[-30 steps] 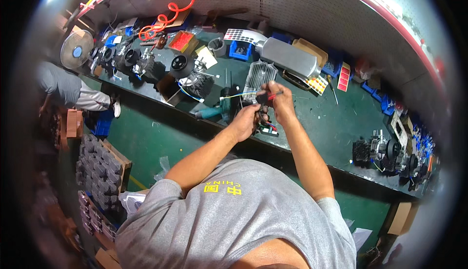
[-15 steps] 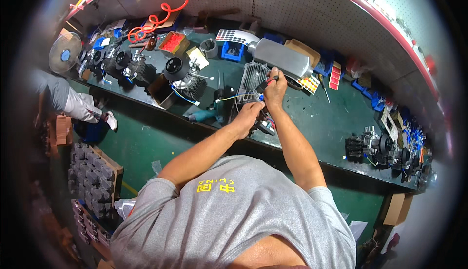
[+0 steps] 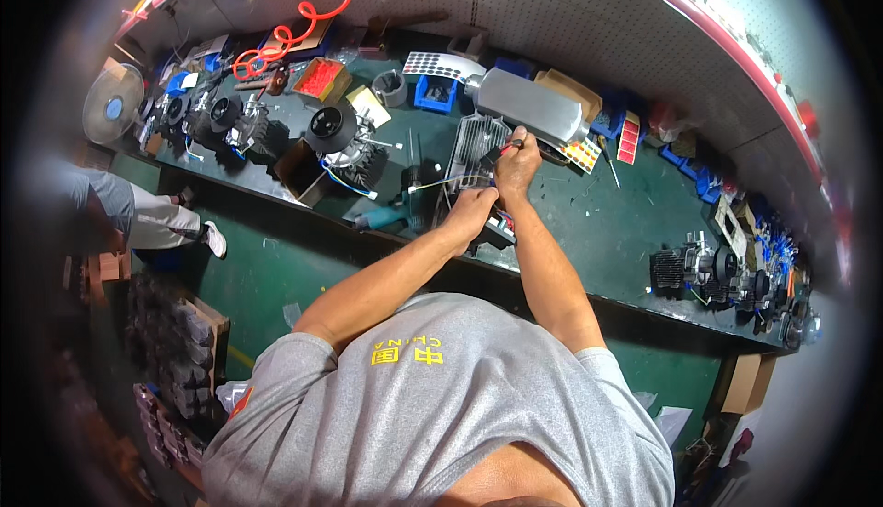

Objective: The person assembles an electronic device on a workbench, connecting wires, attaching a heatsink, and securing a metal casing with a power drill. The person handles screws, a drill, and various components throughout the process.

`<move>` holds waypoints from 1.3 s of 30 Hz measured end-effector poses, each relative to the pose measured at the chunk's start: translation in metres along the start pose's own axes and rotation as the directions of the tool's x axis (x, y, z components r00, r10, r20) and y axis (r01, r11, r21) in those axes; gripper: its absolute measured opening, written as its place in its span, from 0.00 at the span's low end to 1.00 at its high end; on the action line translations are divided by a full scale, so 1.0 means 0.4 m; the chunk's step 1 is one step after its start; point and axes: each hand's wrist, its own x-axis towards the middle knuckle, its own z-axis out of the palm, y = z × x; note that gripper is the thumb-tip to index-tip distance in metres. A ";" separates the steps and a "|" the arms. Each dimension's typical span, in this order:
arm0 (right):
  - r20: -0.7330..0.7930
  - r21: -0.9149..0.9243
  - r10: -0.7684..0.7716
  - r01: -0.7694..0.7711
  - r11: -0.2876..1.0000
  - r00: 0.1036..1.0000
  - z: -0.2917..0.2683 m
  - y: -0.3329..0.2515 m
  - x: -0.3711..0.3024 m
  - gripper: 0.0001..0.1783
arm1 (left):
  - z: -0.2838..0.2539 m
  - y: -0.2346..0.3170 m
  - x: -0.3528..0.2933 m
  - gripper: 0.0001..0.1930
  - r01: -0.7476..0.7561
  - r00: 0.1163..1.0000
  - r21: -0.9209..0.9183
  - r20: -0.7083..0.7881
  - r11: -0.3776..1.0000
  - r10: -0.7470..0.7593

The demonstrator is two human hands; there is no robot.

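- Grip, right: the right hand (image 3: 518,171) is curled around a black-and-red item (image 3: 510,148), which protrudes between thumb and fingers. Most of its body is covered by the hand.
- Grip, left: the left hand (image 3: 474,209) has its fingers bent and drawn together; what they pinch, if anything, cannot be told.
- Governing relation: the black-and-red item lies at the far end of the right fist, its short visible part roughly crosswise to the bench. The right hand is the nearer; the left fingertips lie nearer the wearer, beside the right wrist. Contact between the hands cannot be confirmed.
- Below the hands: a dark assembly (image 3: 501,230) with red and white parts sits at the near bench edge, partly covered.
- Beyond the hands: a finned metal piece (image 3: 476,139) lies with its long axis running away from the wearer.
- Left side: a thin wire lead (image 3: 446,182) extends leftward from the hands; a teal hand tool (image 3: 379,218) lies near its free end.
- Obstructions: a silver canister (image 3: 529,107) stands beyond the right hand, limiting room on the far side. A blue bin (image 3: 435,95) is farther back; a screwdriver (image 3: 609,162) lies to the right, apart from the hands.
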 end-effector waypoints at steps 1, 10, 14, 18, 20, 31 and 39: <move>-0.021 -0.013 -0.046 0.046 0.999 0.999 0.005 0.020 0.004 0.21 | 0.001 0.002 0.002 0.15 0.008 1.000 -0.010 0.015 1.000 -0.008; -0.065 -0.033 -0.036 0.034 0.999 0.997 0.007 0.046 0.014 0.22 | 0.009 0.034 -0.014 0.16 0.176 0.982 -0.060 0.087 0.983 -0.170; -0.098 0.029 -0.033 0.036 0.999 0.995 0.007 0.065 0.023 0.23 | -0.021 0.035 -0.022 0.19 0.185 0.977 -0.064 0.123 0.981 -0.176; -0.154 0.090 0.020 -0.006 0.996 0.988 -0.020 0.019 0.052 0.24 | -0.055 -0.029 -0.063 0.41 -0.184 0.934 0.037 0.319 0.982 0.163; -0.179 0.076 0.023 -0.010 0.997 0.984 -0.020 0.033 0.053 0.24 | -0.040 -0.067 -0.089 0.50 -0.510 0.860 0.376 0.222 0.774 0.459; 0.530 0.206 0.534 -0.711 0.672 0.658 -0.161 -0.014 -0.007 0.37 | -0.190 -0.017 -0.132 0.33 -0.476 0.861 0.436 0.055 0.763 0.506; 0.888 0.276 0.233 -0.865 0.419 0.396 -0.329 -0.009 -0.122 0.17 | -0.274 -0.061 -0.200 0.36 -0.243 0.915 0.588 -0.125 0.772 0.383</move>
